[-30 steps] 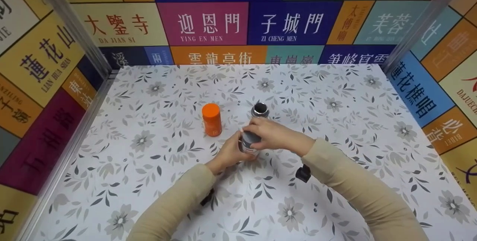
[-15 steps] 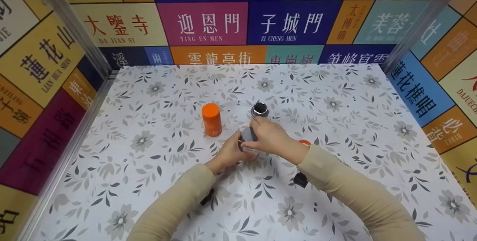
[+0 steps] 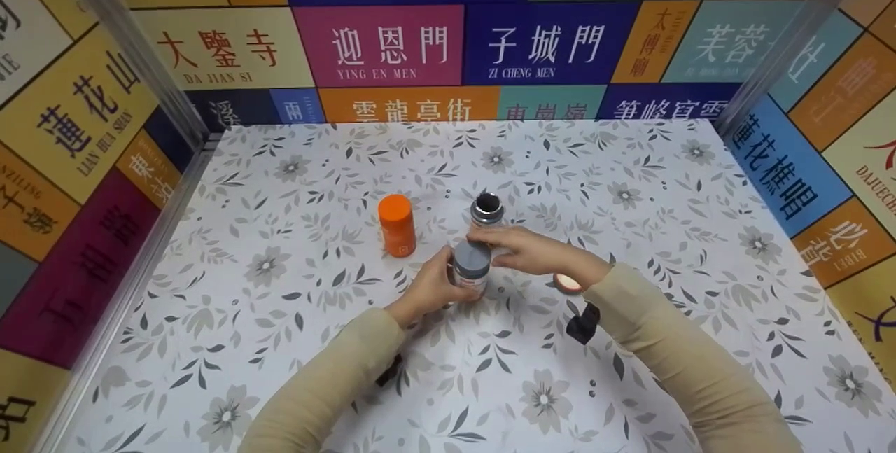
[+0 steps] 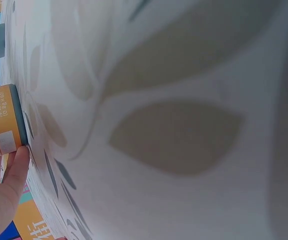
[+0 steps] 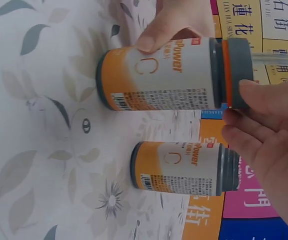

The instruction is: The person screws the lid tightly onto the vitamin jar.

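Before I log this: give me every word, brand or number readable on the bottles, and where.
"Power": grey-capped bottle, end of a longer word.
"C": grey-capped bottle.
"Power": open bottle.
"C": open bottle.
"0.8g×60", probably: grey-capped bottle, left wrist view.
Remaining print on both: too small.
Mark on orange bottle: too small.

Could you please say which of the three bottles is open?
The orange-and-white bottle beyond the one in the left hand: its mouth is uncovered, while the held bottle has a grey cap and the plain orange bottle an orange top.
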Demonstrator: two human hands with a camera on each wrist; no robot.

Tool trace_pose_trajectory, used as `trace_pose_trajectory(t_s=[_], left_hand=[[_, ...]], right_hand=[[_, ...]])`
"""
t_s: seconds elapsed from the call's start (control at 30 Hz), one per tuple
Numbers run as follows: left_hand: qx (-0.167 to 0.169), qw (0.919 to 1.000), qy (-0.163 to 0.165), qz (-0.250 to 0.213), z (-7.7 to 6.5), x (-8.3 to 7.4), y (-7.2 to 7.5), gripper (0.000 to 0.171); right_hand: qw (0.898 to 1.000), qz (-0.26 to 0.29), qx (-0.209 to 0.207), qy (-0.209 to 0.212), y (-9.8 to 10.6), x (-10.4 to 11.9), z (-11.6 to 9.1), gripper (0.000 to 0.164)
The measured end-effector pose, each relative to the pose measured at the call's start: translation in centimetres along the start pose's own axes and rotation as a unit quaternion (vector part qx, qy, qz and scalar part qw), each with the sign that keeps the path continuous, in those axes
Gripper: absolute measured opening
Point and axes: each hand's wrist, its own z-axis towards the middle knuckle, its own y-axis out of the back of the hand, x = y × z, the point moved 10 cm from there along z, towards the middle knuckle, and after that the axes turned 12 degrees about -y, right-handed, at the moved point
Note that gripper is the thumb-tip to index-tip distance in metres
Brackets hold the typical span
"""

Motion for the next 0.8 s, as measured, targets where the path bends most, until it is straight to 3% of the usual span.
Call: trace_pose_trajectory(t_s=[0.13, 0.47, 0.63, 0.8], left_hand=[[0.003, 0.9999, -0.001, 0.016, 0.0, 0.0, 0.0, 0.068], [0.002, 0.9999, 0.009, 0.011, -0.1, 0.3, 0.0, 0.072], [0.001, 0.9999, 0.010, 0.010, -0.1, 0.3, 0.0, 0.073], [0.003, 1.0000, 0.005, 0.006, 0.0, 0.2, 0.1, 0.072]], right_hand=[[0.999, -0.009, -0.039, 0.004, 0.2, -0.4, -0.1, 0.049], [0.992, -0.002, -0.115, -0.049, 0.1, -1.3, 0.5, 0.057], [0.990, 0.015, -0.121, -0.076, -0.1, -1.7, 0.8, 0.055], [0.994, 0.020, -0.097, -0.050, -0.3, -1.3, 0.4, 0.076]])
